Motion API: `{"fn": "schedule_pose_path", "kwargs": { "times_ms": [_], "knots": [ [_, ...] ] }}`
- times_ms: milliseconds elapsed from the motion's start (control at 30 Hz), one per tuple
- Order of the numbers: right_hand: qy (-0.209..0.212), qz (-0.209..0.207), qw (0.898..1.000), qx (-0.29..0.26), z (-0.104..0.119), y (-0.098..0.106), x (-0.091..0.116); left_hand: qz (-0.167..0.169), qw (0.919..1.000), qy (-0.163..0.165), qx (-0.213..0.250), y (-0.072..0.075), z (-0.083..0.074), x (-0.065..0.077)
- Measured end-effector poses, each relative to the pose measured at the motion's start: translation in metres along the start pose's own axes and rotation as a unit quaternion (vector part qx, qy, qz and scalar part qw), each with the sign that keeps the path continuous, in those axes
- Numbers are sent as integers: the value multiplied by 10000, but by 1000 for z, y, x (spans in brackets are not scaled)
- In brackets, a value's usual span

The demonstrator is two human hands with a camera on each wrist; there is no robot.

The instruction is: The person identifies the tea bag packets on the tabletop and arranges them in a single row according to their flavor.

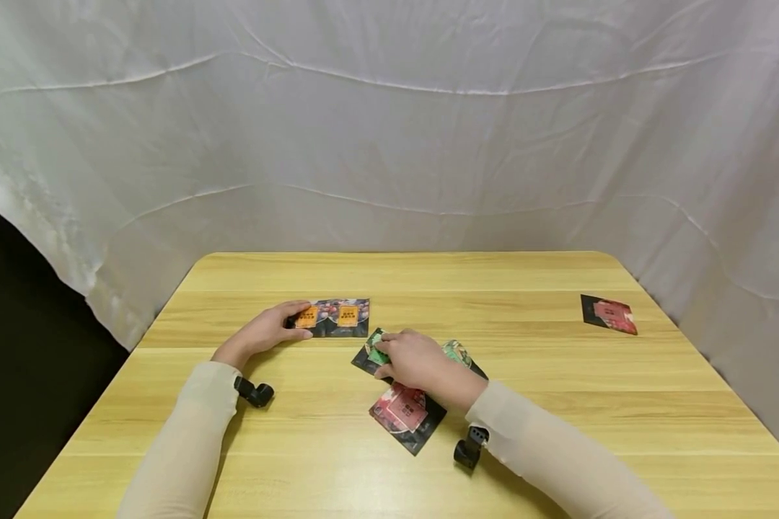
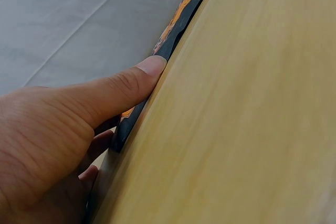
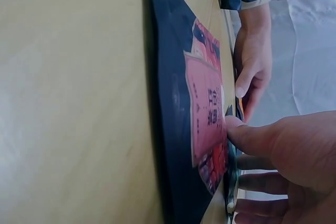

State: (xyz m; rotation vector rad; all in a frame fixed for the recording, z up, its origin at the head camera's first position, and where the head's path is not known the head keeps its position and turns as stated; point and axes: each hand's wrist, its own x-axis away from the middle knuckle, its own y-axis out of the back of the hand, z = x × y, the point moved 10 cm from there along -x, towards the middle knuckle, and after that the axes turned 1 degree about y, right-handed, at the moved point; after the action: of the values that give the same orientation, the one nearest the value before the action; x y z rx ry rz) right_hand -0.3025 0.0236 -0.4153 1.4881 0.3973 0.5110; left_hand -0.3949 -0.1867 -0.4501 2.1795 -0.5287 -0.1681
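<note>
At the left, my left hand (image 1: 269,331) rests on the left end of two orange-labelled packets (image 1: 348,318) that lie side by side. In the left wrist view, its straight thumb (image 2: 152,66) touches their dark near edge. My right hand (image 1: 422,360) reaches over a green-labelled packet (image 1: 367,356) near the table's middle, fingers extended and touching it. The hand and wrist partly cover a second green packet (image 1: 457,352). Just nearer to me lies a red-labelled packet (image 1: 407,414), also large in the right wrist view (image 3: 205,106).
Another red-labelled packet (image 1: 610,314) lies alone at the far right of the wooden table (image 1: 298,447). Behind and around the table hangs a pale cloth (image 1: 389,144). Each wrist carries a small black camera (image 1: 254,391).
</note>
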Motion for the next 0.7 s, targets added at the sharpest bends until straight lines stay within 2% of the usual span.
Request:
{"fn": "schedule_pose_path", "kwargs": {
  "times_ms": [200,367,533,700],
  "knots": [
    [9,67,9999,-143,-7,-2,0,-4,10000,-13,-9,0,0,-1],
    [-49,134,9986,-517,-15,-5,-1,-11,10000,-1,12,-1,2,-1],
    [-88,34,9976,-679,-23,-5,-3,0,10000,14,50,-1,2,-1],
    [-76,-113,9980,-615,-30,-5,-5,-5,10000,1,35,0,0,-1]
  ]
}}
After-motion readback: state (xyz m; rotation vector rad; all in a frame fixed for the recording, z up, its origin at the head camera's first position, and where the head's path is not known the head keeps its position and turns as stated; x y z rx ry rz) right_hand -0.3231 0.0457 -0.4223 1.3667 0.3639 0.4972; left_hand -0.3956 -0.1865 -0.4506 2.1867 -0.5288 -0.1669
